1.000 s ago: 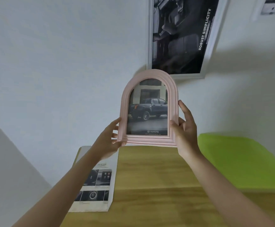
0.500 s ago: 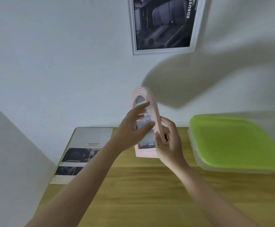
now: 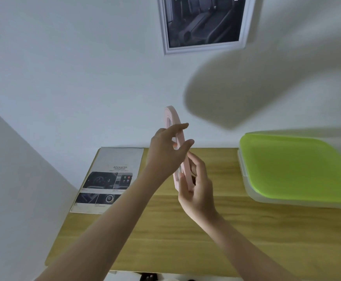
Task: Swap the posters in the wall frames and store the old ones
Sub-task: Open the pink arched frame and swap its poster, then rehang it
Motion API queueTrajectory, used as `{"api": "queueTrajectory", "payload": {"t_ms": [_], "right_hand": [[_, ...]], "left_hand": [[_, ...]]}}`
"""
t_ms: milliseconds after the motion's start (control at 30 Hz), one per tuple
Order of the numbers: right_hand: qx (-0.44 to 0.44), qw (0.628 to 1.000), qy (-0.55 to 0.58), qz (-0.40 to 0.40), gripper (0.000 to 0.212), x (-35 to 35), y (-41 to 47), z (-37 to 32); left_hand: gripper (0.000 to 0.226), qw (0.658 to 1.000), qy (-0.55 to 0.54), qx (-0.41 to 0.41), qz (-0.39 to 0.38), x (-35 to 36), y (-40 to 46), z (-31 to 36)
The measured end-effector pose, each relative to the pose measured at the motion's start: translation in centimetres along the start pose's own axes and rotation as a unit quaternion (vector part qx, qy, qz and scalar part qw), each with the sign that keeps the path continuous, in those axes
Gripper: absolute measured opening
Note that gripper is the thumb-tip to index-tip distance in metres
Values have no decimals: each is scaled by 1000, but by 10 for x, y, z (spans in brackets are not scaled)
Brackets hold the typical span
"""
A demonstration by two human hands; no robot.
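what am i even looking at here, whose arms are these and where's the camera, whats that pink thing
There is no machine: a person wears a wide-angle camera on the head, looking forward and down at their own arms. The left hand and right hand hold a pink arched frame, seen edge-on above a wooden table. On the table lie a printed car poster at the left and a clear box with a green lid at the right. A white-framed poster hangs on the wall.

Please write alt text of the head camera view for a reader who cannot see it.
Two hands hold a pink arched frame edge-on above a wooden table: left hand near its top, right hand at its base. A printed poster lies left, a green-lidded box right, a white-framed poster on the wall.
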State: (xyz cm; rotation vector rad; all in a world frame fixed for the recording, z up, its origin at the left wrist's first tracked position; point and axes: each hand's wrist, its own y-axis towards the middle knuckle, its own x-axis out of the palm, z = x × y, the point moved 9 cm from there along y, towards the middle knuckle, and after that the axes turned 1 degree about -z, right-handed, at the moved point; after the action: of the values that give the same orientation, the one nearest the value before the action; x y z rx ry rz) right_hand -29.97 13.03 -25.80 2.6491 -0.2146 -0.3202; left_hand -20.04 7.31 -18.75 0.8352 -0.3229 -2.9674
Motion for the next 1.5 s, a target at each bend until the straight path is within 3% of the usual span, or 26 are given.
{"api": "queueTrajectory", "payload": {"t_ms": [133,300,467,700,833,1200,1367,1500], "right_hand": [[-20,1000,4,-4,42,-3,-1,-6],[18,1000,4,-20,30,-10,-4,13],[126,984,-127,-12,49,-34,-2,54],[190,978,-82,42,51,-59,-4,81],[218,969,-84,85,55,-69,-14,100],[366,920,-138,32,64,-60,-77,156],[425,891,-154,-47,73,-41,-107,176],[424,879,-202,-83,77,-37,-115,189]], "left_hand": [[38,999,-18,-20,28,-12,-2,-8],[32,996,-29,-56,68,-34,-5,-26],[37,992,-88,-65,61,-51,-7,-42],[34,983,-169,-67,29,-45,-15,-77],[38,983,-163,-75,32,-28,-31,-100],[80,961,-43,-222,-160,59,-130,-203],[79,948,-7,-253,-193,69,-142,-239],[86,941,33,-274,-198,72,-151,-260]]}}
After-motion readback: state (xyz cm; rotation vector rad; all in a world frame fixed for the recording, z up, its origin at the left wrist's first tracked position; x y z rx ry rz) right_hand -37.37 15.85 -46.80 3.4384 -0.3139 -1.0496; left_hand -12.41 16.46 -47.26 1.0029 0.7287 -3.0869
